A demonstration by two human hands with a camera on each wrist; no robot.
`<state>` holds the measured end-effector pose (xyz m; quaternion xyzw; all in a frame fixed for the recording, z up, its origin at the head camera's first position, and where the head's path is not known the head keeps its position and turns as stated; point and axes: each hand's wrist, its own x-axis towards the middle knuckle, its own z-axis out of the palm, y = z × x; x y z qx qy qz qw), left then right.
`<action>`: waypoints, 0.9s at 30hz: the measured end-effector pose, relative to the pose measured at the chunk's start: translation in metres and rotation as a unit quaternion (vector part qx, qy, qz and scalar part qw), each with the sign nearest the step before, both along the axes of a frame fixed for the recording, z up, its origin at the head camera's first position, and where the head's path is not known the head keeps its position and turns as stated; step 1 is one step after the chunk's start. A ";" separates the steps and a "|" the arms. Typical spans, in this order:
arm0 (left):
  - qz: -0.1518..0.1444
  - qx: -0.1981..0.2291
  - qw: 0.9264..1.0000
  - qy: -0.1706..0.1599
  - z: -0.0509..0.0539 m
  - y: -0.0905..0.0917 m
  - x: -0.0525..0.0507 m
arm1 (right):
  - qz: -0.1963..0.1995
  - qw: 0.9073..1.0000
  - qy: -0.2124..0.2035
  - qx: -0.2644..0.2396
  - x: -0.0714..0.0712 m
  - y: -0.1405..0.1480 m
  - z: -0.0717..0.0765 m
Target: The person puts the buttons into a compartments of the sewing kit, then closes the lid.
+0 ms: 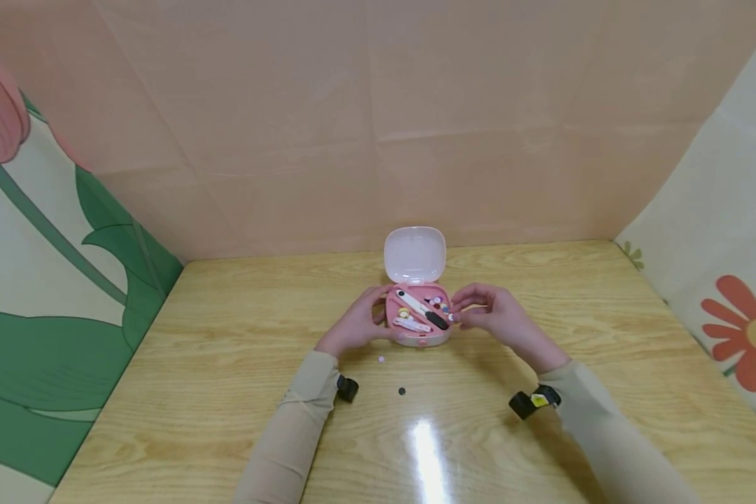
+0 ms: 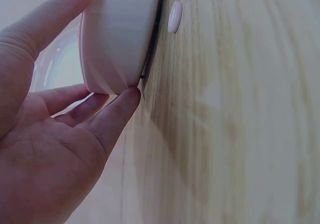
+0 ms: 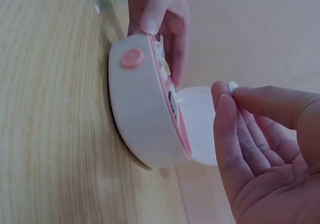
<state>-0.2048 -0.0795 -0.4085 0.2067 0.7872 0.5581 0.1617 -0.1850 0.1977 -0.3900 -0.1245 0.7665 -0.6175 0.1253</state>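
An oval pink-and-white box (image 1: 423,341) stands on the table with its translucent lid (image 1: 415,255) raised. In its pink tray lie a white-and-black tool (image 1: 416,304), a small white tool (image 1: 412,324), a yellow item (image 1: 404,312) and several small coloured pieces. The left hand (image 1: 360,323) grips the box's left side, thumb at the front rim, fingers round the side (image 2: 60,129). At the right edge, the right hand (image 1: 494,313) pinches a small white piece (image 3: 233,87) between thumb and index finger, beside the tray.
On the wooden table (image 1: 239,392), a small pink button-like disc (image 1: 381,359) lies in front of the box, and a small dark disc (image 1: 402,391) lies nearer the person. A pink backdrop (image 1: 277,140) hangs behind the table, with flower-printed cloths at both sides.
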 end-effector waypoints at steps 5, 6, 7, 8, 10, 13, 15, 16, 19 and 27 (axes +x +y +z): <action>0.010 -0.007 1.000 0.018 -0.002 0.001 0.001 | -0.015 1.000 -0.001 0.008 -0.008 0.002 -0.003; 0.008 -0.005 1.000 0.015 -0.001 0.001 0.002 | -0.016 1.000 -0.002 0.010 -0.009 0.002 -0.003; 0.007 -0.004 1.000 0.014 0.000 0.001 0.002 | -0.018 1.000 -0.002 0.013 -0.011 0.003 -0.004; 0.005 -0.003 1.000 0.012 0.002 0.001 0.002 | -0.019 1.000 -0.003 0.016 -0.012 0.003 -0.004; 0.000 0.002 1.000 0.008 0.004 0.000 0.002 | -0.021 1.000 -0.005 0.019 -0.015 0.003 -0.004; -0.006 0.007 1.000 -0.002 0.006 -0.001 0.002 | -0.025 0.999 -0.003 0.022 -0.020 0.002 -0.005; -0.003 0.005 1.000 -0.004 0.000 -0.001 -0.001 | -0.029 0.999 -0.001 0.021 -0.023 0.002 -0.005; 0.002 0.001 1.000 -0.003 -0.005 -0.001 -0.003 | -0.032 0.999 0.002 0.018 -0.024 0.001 -0.005; 0.015 -0.011 1.000 0.000 -0.019 0.000 -0.010 | -0.043 0.999 0.010 0.017 -0.028 -0.001 -0.006; 0.018 -0.008 1.000 0.011 -0.024 0.000 -0.014 | -0.068 0.996 0.009 0.047 -0.040 -0.005 -0.011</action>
